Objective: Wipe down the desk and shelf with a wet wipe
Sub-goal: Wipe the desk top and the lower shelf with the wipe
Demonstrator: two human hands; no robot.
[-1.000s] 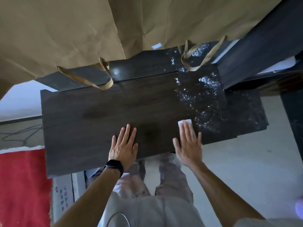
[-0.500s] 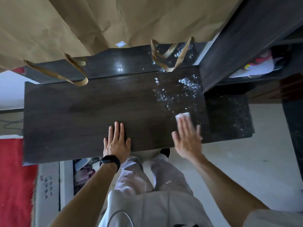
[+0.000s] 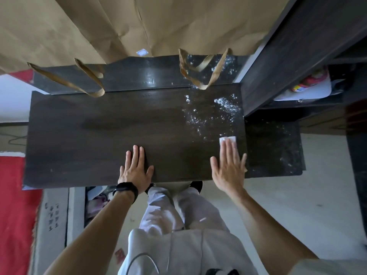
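Observation:
A dark wooden desk (image 3: pixel 99 135) fills the middle of the head view. Its right part is speckled with white dust or droplets (image 3: pixel 214 114). My right hand (image 3: pixel 228 169) lies flat with straight fingers on a white wet wipe (image 3: pixel 228 139), pressing it on the desk near its right front corner; only the wipe's far edge shows past my fingertips. My left hand (image 3: pixel 136 168), a black watch on its wrist, rests flat on the desk's front edge. A dark shelf unit (image 3: pixel 288 52) stands at the right, and a lower speckled dark board (image 3: pixel 274 147) sits beside the desk.
A large brown paper bag (image 3: pixel 119 24) with flat handles hangs over the desk's back. Papers and colourful items (image 3: pixel 305 88) lie inside the shelf. A red cloth (image 3: pixel 14 205) lies at the left, and a pale floor (image 3: pixel 297 205) spreads at the right.
My right hand has slid the wipe rightward along the desk toward its right edge. My left hand has kept its place at the front edge. The camera view has shifted.

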